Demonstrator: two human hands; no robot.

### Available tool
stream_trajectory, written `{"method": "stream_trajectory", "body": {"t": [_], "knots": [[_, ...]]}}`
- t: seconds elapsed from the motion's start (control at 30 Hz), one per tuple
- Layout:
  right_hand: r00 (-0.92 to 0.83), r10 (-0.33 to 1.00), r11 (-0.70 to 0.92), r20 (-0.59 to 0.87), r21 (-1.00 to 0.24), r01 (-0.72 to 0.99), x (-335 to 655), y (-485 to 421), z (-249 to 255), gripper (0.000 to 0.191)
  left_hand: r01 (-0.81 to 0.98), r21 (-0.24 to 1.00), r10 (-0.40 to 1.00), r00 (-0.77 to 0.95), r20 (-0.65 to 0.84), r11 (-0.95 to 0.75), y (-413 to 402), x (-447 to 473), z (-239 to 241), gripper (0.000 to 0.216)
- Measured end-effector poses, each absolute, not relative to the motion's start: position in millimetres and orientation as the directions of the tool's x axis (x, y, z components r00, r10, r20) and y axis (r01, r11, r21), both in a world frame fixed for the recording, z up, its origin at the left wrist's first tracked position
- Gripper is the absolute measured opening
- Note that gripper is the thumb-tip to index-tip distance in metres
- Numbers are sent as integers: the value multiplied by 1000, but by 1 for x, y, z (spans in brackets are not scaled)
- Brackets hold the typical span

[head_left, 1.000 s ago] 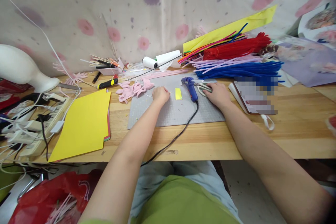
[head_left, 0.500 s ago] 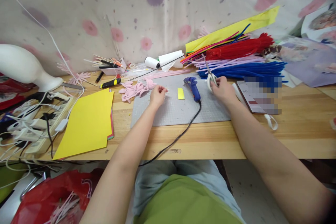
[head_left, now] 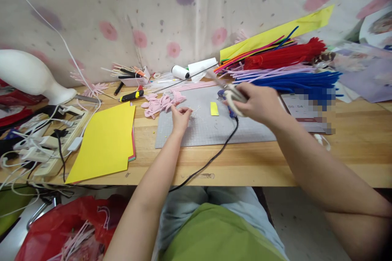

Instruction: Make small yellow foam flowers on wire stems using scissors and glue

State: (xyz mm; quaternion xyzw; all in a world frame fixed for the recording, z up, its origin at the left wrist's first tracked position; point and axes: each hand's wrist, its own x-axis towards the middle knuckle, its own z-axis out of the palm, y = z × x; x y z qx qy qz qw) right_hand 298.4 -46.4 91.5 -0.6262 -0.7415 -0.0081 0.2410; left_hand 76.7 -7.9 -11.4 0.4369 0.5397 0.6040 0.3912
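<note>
My right hand (head_left: 255, 100) is wrapped round the white handles of a pair of scissors (head_left: 234, 97), raised and blurred, the blades pointing up and to the left. Behind them the blue glue gun (head_left: 232, 113) lies on the grey cutting mat (head_left: 196, 134), partly hidden. Over the mat's left side, my left hand (head_left: 180, 119) pinches a small bunch of thin white strands (head_left: 196, 111), which stick out to the right of the fingertips. Pink fuzzy pieces (head_left: 157, 105) lie just beyond that hand. A small yellow piece (head_left: 214, 109) rests on the mat between both hands.
Yellow sheets (head_left: 102, 142) and a cable-filled power strip (head_left: 58, 147) are at left. Blue pipe cleaners (head_left: 294, 83) and red ones (head_left: 284, 55) are piled at back right, near a phone (head_left: 301, 110). The glue gun's black cord (head_left: 211, 157) crosses the front edge.
My right hand has lifted the scissors off the mat's right side and brought them left, over the glue gun. My left hand still pinches the strands, slightly lower.
</note>
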Motion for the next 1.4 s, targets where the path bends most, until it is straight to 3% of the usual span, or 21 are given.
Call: {"method": "stream_trajectory", "body": {"t": [0.1, 0.2, 0.6, 0.93, 1.2, 1.4], "knots": [[-295, 930, 325, 220, -114, 939, 269, -55, 86, 39, -52, 988, 934, -336, 120, -145, -9, 76, -9, 49], [-328, 922, 343, 205, -40, 938, 253, -61, 78, 39, -96, 980, 921, -368, 128, -174, -9, 74, -9, 47], [-122, 922, 160, 367, -76, 984, 285, -52, 73, 37, -133, 973, 918, -376, 126, -189, -9, 76, -12, 49], [-119, 905, 169, 408, -89, 982, 283, -59, 64, 43, -157, 969, 929, -348, 127, -191, -14, 78, -7, 62], [-331, 902, 354, 278, -35, 935, 259, -66, 48, 38, -169, 960, 922, -355, 154, -225, -15, 75, -8, 63], [-240, 898, 274, 369, -41, 961, 267, -64, 62, 41, -174, 961, 921, -364, 140, -215, -15, 73, -9, 61]]}}
